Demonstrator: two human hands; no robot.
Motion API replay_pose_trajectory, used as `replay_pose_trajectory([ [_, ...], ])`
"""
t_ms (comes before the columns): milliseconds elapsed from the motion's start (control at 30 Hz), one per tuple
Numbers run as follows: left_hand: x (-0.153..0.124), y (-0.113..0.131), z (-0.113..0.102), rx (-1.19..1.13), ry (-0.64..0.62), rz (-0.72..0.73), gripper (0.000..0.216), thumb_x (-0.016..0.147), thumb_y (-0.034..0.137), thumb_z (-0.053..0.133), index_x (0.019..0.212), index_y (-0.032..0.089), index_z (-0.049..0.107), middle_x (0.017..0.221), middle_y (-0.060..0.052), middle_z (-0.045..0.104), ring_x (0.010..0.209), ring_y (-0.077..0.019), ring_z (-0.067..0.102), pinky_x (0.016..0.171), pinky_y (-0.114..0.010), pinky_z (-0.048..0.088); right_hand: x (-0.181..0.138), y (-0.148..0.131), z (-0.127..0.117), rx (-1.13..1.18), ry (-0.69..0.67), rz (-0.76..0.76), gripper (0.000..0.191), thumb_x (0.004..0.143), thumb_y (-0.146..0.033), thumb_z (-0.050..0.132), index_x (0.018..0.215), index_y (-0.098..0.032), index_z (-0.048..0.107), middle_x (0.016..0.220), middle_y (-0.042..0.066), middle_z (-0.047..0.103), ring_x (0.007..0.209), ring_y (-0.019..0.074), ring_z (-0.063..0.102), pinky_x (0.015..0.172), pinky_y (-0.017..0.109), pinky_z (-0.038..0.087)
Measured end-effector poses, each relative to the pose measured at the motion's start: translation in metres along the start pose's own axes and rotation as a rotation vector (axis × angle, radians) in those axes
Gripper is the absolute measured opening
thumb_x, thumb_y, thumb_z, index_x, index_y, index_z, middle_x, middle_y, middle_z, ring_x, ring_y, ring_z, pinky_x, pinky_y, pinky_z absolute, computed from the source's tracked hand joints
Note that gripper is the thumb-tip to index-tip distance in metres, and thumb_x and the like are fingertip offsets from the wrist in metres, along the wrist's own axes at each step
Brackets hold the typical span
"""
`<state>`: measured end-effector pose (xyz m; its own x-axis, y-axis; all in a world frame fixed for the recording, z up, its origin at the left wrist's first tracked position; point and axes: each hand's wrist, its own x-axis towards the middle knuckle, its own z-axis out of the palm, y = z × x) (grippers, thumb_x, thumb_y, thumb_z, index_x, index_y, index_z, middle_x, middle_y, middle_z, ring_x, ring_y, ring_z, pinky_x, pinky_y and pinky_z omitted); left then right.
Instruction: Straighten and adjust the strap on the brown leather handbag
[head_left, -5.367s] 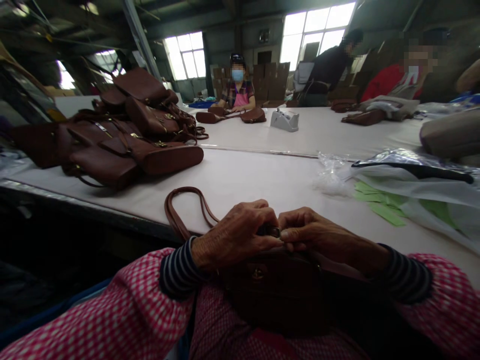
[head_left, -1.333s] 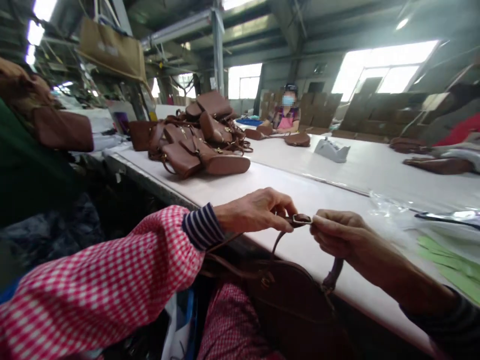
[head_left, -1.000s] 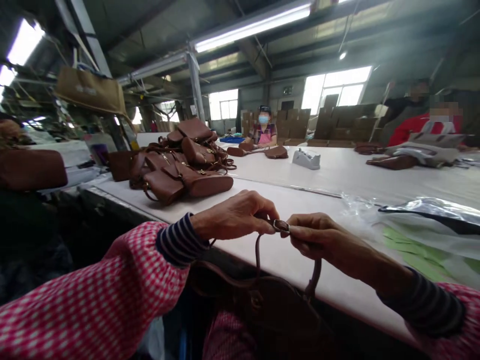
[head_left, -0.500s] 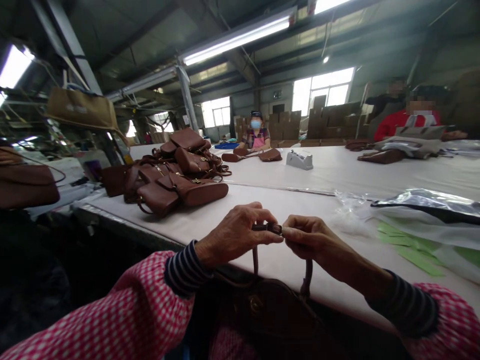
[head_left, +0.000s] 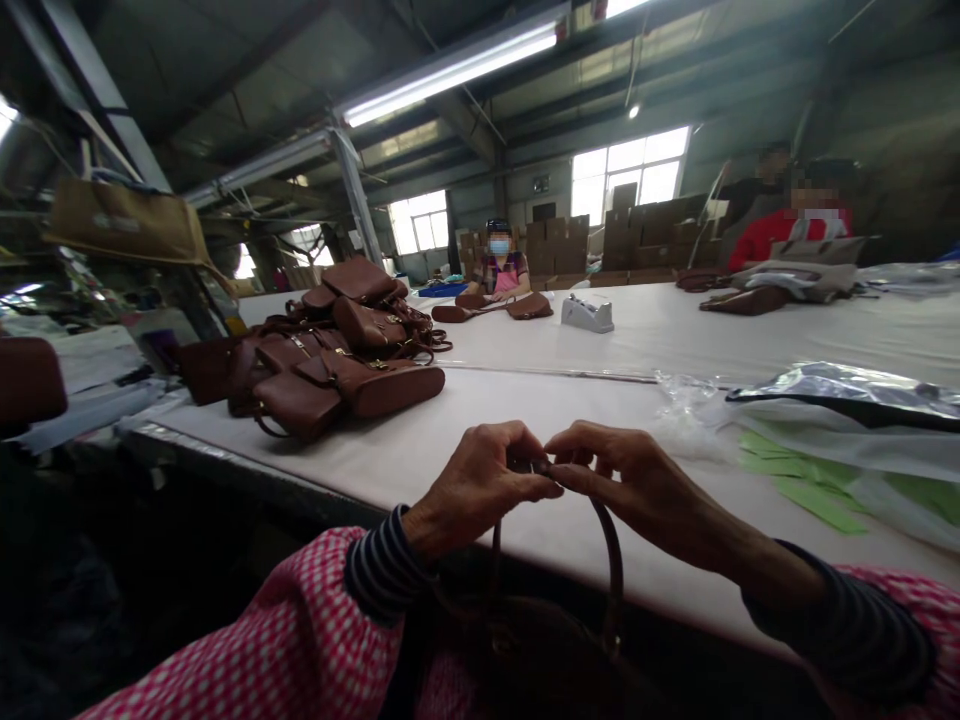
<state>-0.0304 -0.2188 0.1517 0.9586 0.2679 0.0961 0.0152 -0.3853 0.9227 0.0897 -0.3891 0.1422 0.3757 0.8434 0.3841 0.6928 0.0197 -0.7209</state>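
My left hand [head_left: 480, 482] and my right hand [head_left: 626, 478] meet at the near edge of the white table [head_left: 585, 400]. Both pinch the top of a brown bag strap [head_left: 613, 560], fingertips pressed together around its buckle, which is mostly hidden. The strap hangs down in a loop to a dark brown handbag [head_left: 525, 650] on my lap, below the table edge. My sleeves are pink-and-white check with striped cuffs.
A pile of brown handbags [head_left: 337, 350] lies on the table's left. Clear plastic bags [head_left: 840, 400] and green paper slips [head_left: 810, 480] lie at the right. A tape dispenser [head_left: 587, 314] stands farther back. Other people sit at the far side with more bags.
My hands have come closer together and lowered toward the table edge, covering the buckle that showed between them. The view has shifted slightly right and down.
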Motion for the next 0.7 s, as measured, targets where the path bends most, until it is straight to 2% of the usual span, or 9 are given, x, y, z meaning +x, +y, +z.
replay_pose_trajectory([
  [100, 0.002, -0.004, 0.007, -0.051, 0.024, -0.048, 0.033, 0.065, 0.027, 0.089, 0.082, 0.015, 0.063, 0.071, 0.001, 0.066, 0.066, -0.0142, 0.059, 0.059, -0.025, 0.044, 0.001, -0.003, -0.006, -0.129, -0.089, -0.046, 0.019, 0.098, -0.033, 0.061, 0.097, -0.019, 0.074, 0.083, 0.0, 0.07, 0.069, 0.0121, 0.057, 0.064, 0.027, 0.039],
  [167, 0.002, -0.007, 0.01, -0.05, 0.048, -0.043, 0.041, 0.062, 0.025, 0.089, 0.089, 0.018, 0.059, 0.07, 0.005, 0.063, 0.064, -0.0141, 0.059, 0.057, -0.025, 0.043, 0.002, -0.005, -0.01, -0.208, -0.165, -0.025, 0.015, 0.097, -0.026, 0.06, 0.095, -0.019, 0.073, 0.076, -0.002, 0.067, 0.064, 0.011, 0.054, 0.061, 0.026, 0.036],
  [267, 0.0, -0.004, 0.014, 0.069, 0.048, 0.019, 0.053, 0.065, 0.021, 0.087, 0.108, 0.022, 0.057, 0.072, 0.007, 0.062, 0.064, -0.0138, 0.058, 0.057, -0.025, 0.04, 0.004, -0.011, -0.016, -0.303, -0.249, -0.01, 0.008, 0.088, -0.018, 0.062, 0.081, -0.018, 0.064, 0.064, -0.005, 0.057, 0.057, 0.0093, 0.046, 0.055, 0.025, 0.03],
  [333, -0.001, 0.0, 0.016, 0.175, 0.009, 0.061, 0.048, 0.071, 0.022, 0.084, 0.113, 0.023, 0.061, 0.074, 0.006, 0.063, 0.065, -0.0141, 0.058, 0.059, -0.025, 0.038, 0.006, -0.015, -0.019, -0.347, -0.249, -0.047, 0.012, 0.083, -0.015, 0.063, 0.074, -0.018, 0.056, 0.061, -0.006, 0.051, 0.056, 0.0084, 0.041, 0.054, 0.025, 0.027],
  [433, 0.002, 0.005, 0.018, 0.254, -0.069, 0.115, 0.022, 0.078, 0.027, 0.079, 0.098, 0.02, 0.071, 0.077, 0.001, 0.067, 0.071, -0.0158, 0.059, 0.065, -0.027, 0.04, 0.01, -0.019, -0.022, -0.397, -0.249, -0.122, 0.013, 0.077, -0.01, 0.062, 0.077, -0.018, 0.052, 0.064, -0.007, 0.052, 0.056, 0.0076, 0.04, 0.056, 0.025, 0.025],
  [500, 0.007, 0.004, 0.017, 0.229, -0.134, 0.149, 0.013, 0.079, 0.023, 0.077, 0.091, 0.018, 0.074, 0.082, -0.001, 0.07, 0.077, -0.0172, 0.06, 0.071, -0.028, 0.042, 0.012, -0.02, -0.024, -0.434, -0.292, -0.121, 0.014, 0.074, -0.009, 0.062, 0.078, -0.019, 0.052, 0.065, -0.006, 0.054, 0.056, 0.0077, 0.041, 0.056, 0.025, 0.025],
  [600, 0.017, 0.003, 0.011, 0.073, -0.216, 0.162, 0.011, 0.073, 0.017, 0.076, 0.083, 0.015, 0.072, 0.085, -0.003, 0.071, 0.081, -0.0174, 0.061, 0.074, -0.027, 0.044, 0.017, -0.021, -0.027, -0.454, -0.296, -0.068, 0.014, 0.075, -0.017, 0.066, 0.077, -0.019, 0.052, 0.063, -0.006, 0.053, 0.055, 0.0084, 0.041, 0.053, 0.025, 0.023],
  [700, 0.022, 0.007, 0.002, -0.092, -0.267, 0.066, 0.021, 0.066, 0.023, 0.084, 0.077, 0.012, 0.068, 0.079, -0.002, 0.068, 0.072, -0.0137, 0.057, 0.063, -0.024, 0.041, 0.021, -0.021, -0.027, -0.391, -0.24, -0.03, 0.018, 0.076, -0.027, 0.069, 0.073, -0.019, 0.053, 0.063, -0.006, 0.052, 0.056, 0.0089, 0.041, 0.051, 0.024, 0.024],
])
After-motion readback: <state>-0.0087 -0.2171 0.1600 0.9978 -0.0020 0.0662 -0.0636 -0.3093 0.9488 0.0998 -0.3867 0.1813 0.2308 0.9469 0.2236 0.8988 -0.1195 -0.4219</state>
